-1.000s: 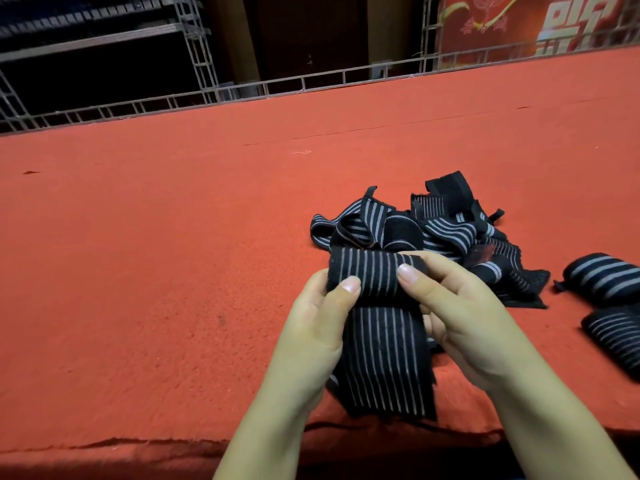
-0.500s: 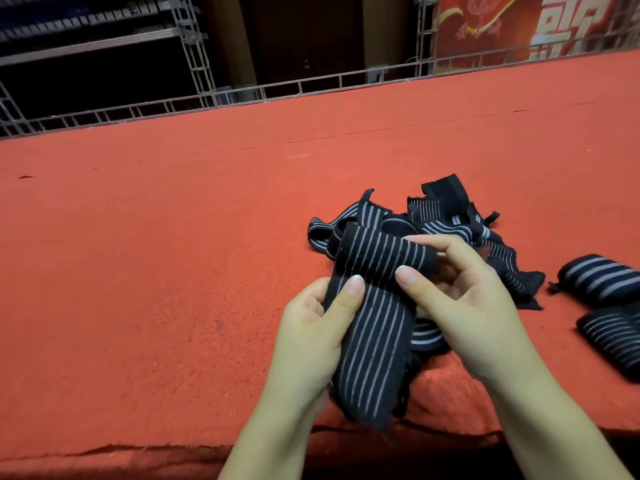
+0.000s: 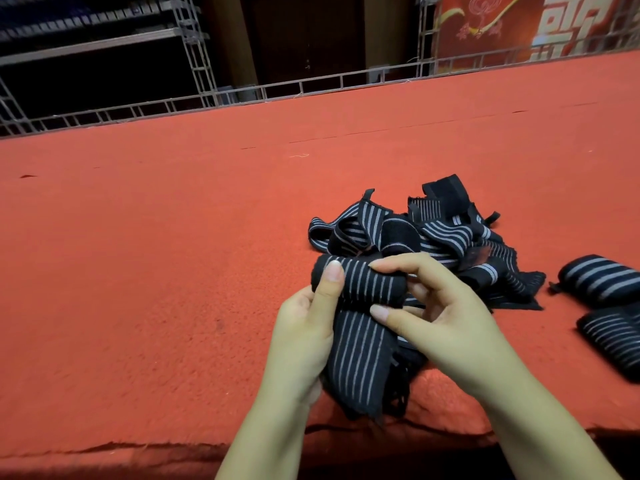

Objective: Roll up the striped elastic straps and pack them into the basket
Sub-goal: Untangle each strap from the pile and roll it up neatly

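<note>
A black elastic strap with thin white stripes point(image 3: 360, 351) is partly rolled at its top end, and its loose tail hangs toward the carpet's front edge. My left hand point(image 3: 304, 337) grips the roll from the left, thumb pressed on its top. My right hand point(image 3: 446, 323) pinches the roll's right end between forefinger and thumb. Just behind lies a tangled pile of unrolled striped straps point(image 3: 450, 237). Two finished rolls point(image 3: 599, 278) point(image 3: 613, 337) rest on the carpet at the right. No basket is in view.
Everything sits on a red carpeted surface point(image 3: 156, 254) whose frayed front edge runs along the bottom. A metal truss rail point(image 3: 242, 95) borders the far side, with dark shelving behind and a red banner point(image 3: 485, 22) at top right.
The rolled part has grown thicker and turned level. My left thumb has climbed onto the top of the roll, and my right fingers have shifted to its right end. The hanging tail is shorter.
</note>
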Demonstrator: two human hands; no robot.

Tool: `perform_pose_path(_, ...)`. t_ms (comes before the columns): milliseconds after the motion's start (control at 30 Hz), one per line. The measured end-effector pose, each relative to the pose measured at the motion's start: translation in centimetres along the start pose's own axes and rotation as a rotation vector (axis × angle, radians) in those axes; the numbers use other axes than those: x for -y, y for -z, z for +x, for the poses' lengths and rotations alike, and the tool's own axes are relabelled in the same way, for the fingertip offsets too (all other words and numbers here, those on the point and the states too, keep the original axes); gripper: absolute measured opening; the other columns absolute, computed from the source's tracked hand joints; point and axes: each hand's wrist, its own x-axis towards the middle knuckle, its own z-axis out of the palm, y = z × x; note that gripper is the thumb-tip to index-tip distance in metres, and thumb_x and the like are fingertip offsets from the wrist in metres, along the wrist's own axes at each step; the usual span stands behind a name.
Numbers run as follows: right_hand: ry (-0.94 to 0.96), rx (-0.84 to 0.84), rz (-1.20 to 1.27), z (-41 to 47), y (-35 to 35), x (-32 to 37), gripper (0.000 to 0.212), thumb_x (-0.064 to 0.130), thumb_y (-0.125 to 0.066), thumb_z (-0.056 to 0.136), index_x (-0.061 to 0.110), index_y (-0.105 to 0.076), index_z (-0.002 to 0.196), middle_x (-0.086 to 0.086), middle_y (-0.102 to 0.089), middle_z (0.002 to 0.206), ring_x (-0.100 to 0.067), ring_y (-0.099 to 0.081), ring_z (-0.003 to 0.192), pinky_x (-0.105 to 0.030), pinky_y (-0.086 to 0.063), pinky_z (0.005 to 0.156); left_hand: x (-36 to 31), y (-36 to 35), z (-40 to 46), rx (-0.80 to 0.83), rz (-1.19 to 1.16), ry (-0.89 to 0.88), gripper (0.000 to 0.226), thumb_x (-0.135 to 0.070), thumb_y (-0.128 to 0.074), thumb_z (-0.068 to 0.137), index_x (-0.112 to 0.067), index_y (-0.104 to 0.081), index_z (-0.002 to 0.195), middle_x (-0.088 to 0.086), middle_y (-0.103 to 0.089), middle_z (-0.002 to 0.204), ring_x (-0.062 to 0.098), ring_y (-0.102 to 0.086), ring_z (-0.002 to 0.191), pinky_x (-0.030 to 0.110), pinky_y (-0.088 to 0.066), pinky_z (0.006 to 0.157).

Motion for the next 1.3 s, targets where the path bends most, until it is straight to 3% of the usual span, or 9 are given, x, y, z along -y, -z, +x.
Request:
perform_pose_path(133, -0.087, 0.031, 0.114, 0.0, 0.3, 0.0, 0.051, 0.051, -0.079, 0.064, 0.039, -0.064, 0.111, 0.005, -0.068, 0.112, -0.011, -0.066, 0.103, -0.024, -0.054, 0.079, 0.1, 0.2, 0.0, 0.013, -0.033, -0.046, 0.045, -0.045, -0.066, 0.085, -0.001, -0.069, 0.097, 0.017, -0.074, 0.093, 0.028, -0.072, 0.085, 0.039, -0.056, 0.078)
perform_pose_path(267, -0.251, 0.027, 0.158, 0.3, 0.2, -0.5, 0.071, 0.081, -0.066, 0.053, 0.040, -0.065, 0.111, -0.005, -0.068, 0.113, -0.028, -0.068, 0.102, -0.044, -0.059, 0.079, 0.4, 0.4, -0.1, 0.061, -0.024, -0.095, 0.042, -0.045, -0.067, 0.070, -0.009, -0.070, 0.092, 0.013, -0.074, 0.090, 0.024, -0.069, 0.083, 0.032, -0.056, 0.072)
perform_pose_path(467, -0.225, 0.019, 0.231, 0.3, 1.0, 0.2, 0.040, 0.047, -0.068, 0.067, 0.026, -0.070, 0.100, -0.010, -0.069, 0.103, -0.020, -0.067, 0.088, -0.041, -0.057, 0.067, 0.2, 1.3, -0.2, 0.187, 0.038, -0.050, 0.058, -0.045, -0.067, 0.068, -0.004, -0.064, 0.109, 0.013, -0.072, 0.097, 0.024, -0.067, 0.088, 0.033, -0.054, 0.074)
perform_pose_path(600, -0.154, -0.022, 0.162, 0.2, 1.6, 0.6, 0.031, 0.030, -0.071, 0.074, 0.031, -0.068, 0.105, -0.004, -0.069, 0.100, -0.018, -0.066, 0.086, -0.041, -0.057, 0.064, -0.4, 1.4, -0.5, 0.283, 0.064, 0.000, 0.047, -0.038, -0.064, 0.082, -0.001, -0.060, 0.112, 0.004, -0.065, 0.069, 0.014, -0.059, 0.053, 0.023, -0.046, 0.044)
perform_pose_path(700, -0.067, -0.025, 0.091, -0.1, 1.9, 0.8, 0.033, 0.020, -0.066, 0.076, 0.034, -0.067, 0.106, 0.004, -0.069, 0.097, -0.007, -0.065, 0.083, -0.023, -0.053, 0.060, -0.6, 1.2, -0.7, 0.321, 0.052, 0.038, 0.042, -0.036, -0.059, 0.084, -0.002, -0.059, 0.109, 0.004, -0.062, 0.065, 0.013, -0.055, 0.047, 0.020, -0.043, 0.039)
perform_pose_path(867, 0.088, -0.012, -0.187, -0.5, 1.4, 0.7, 0.041, 0.020, -0.070, 0.073, 0.045, -0.066, 0.105, 0.012, -0.061, 0.105, -0.008, -0.062, 0.080, -0.023, -0.051, 0.062, -0.7, 1.1, -0.6, 0.333, -0.004, 0.106, 0.054, -0.052, -0.059, 0.082, -0.006, -0.060, 0.108, 0.007, -0.066, 0.072, 0.013, -0.058, 0.053, 0.020, -0.046, 0.040)
perform_pose_path(933, 0.129, 0.004, -0.254, -0.5, 1.3, 0.4, 0.040, 0.028, -0.069, 0.072, 0.046, -0.066, 0.107, 0.016, -0.059, 0.109, -0.008, -0.060, 0.098, -0.017, -0.048, 0.066, -0.6, 1.1, -0.5, 0.316, -0.015, 0.130, 0.058, -0.054, -0.053, 0.079, -0.006, -0.061, 0.110, 0.006, -0.067, 0.075, 0.013, -0.058, 0.055, 0.020, -0.046, 0.041)
perform_pose_path(1133, 0.032, 0.015, -0.050, -0.5, 1.7, 0.0, 0.035, 0.042, -0.069, 0.075, 0.040, -0.070, 0.110, 0.014, -0.065, 0.111, 0.000, -0.061, 0.107, -0.011, -0.047, 0.081, -0.2, 1.4, -0.4, 0.313, -0.036, 0.112, 0.047, -0.033, -0.066, 0.076, -0.008, -0.059, 0.114, 0.005, -0.065, 0.078, 0.014, -0.058, 0.059, 0.023, -0.048, 0.046)
perform_pose_path(1300, -0.172, 0.033, -0.012, -0.6, 2.7, -0.4, 0.029, 0.045, -0.061, 0.078, 0.044, -0.069, 0.106, 0.010, -0.070, 0.106, -0.009, -0.066, 0.098, -0.034, -0.058, 0.082, 0.4, 1.7, 0.2, 0.377, -0.062, 0.093, 0.053, -0.019, -0.067, 0.057, -0.020, -0.067, 0.110, 0.009, -0.064, 0.093, 0.020, -0.063, 0.076, 0.029, -0.054, 0.062)
